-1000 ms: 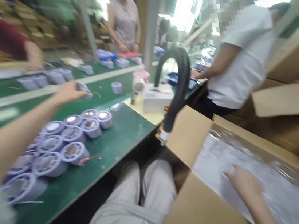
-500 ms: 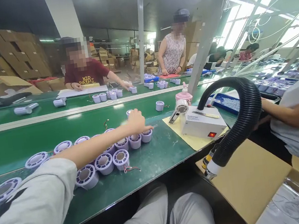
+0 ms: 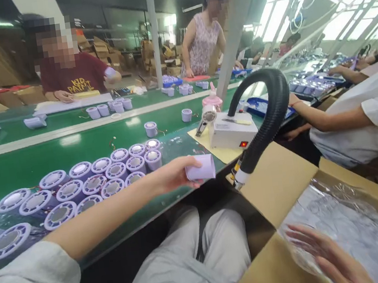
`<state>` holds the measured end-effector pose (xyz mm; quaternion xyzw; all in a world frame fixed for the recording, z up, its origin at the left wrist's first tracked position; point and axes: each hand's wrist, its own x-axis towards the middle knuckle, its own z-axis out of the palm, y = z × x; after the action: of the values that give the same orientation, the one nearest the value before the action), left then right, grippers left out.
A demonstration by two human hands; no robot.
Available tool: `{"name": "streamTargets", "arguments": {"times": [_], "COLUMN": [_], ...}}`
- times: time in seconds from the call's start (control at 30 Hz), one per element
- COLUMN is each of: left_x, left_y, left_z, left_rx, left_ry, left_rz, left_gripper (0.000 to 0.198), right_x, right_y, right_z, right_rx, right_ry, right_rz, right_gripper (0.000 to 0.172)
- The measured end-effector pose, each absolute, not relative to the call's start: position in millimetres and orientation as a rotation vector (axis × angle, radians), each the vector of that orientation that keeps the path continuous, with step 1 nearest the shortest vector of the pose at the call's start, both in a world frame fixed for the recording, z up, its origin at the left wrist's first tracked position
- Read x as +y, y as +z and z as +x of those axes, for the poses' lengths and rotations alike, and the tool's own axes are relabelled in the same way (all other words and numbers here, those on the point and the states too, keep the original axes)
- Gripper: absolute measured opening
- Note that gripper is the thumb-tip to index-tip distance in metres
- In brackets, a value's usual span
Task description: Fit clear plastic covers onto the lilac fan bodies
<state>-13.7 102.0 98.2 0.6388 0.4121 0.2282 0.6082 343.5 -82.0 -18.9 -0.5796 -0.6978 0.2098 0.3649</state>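
Observation:
My left hand point(image 3: 179, 173) is closed around a lavender cylindrical fan housing point(image 3: 203, 166), held on its side just above the table's front edge. Its smooth wall faces me; the inside is hidden. Left of that hand, rows of similar lavender housings point(image 3: 69, 189) stand on the green table, with slotted rims, round grey centres and thin wires. At the lower right my right hand point(image 3: 324, 251) is open, fingers stretched and slightly blurred, over a cardboard box point(image 3: 286, 179). Clear plastic pieces point(image 3: 354, 231) lie inside that box, close to the fingers.
A white machine point(image 3: 232, 129) with a lit red switch and a black ribbed hose point(image 3: 282, 92) stands on the table's right. Beside it are a lavender handheld fan part point(image 3: 209, 115) and a pink bottle point(image 3: 212, 101). Co-workers sit across the belt and to the right.
My left hand has drawn back from the far housings towards me, now with a housing in it. My right hand has come into view over the box. The view has turned right and down.

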Motion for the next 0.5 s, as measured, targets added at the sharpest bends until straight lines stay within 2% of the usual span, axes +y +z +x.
{"name": "streamTargets", "arguments": {"times": [0.13,0.27,0.4,0.5], "left_x": [49,18,12,10], "left_y": [46,19,21,20], "left_z": [8,12,6,2], "left_rx": [0.676,0.715,0.817,0.871], "left_ry": [0.315,0.217,0.262,0.426], "left_rz": [0.849,1.024,1.501,1.651], "left_gripper": [0.05,0.035,0.02,0.022], "right_x": [-65,-52,-53,-57], "right_y": [12,20,14,14], "right_z": [257,211,207,208], "right_rx": [-2.129,-2.28,-2.297,-2.19], "right_ry": [0.277,0.11,0.313,0.651], "right_rz": [-1.333,-1.372,-1.456,-1.436], "right_gripper": [0.051,0.042,0.02,0.009]}}
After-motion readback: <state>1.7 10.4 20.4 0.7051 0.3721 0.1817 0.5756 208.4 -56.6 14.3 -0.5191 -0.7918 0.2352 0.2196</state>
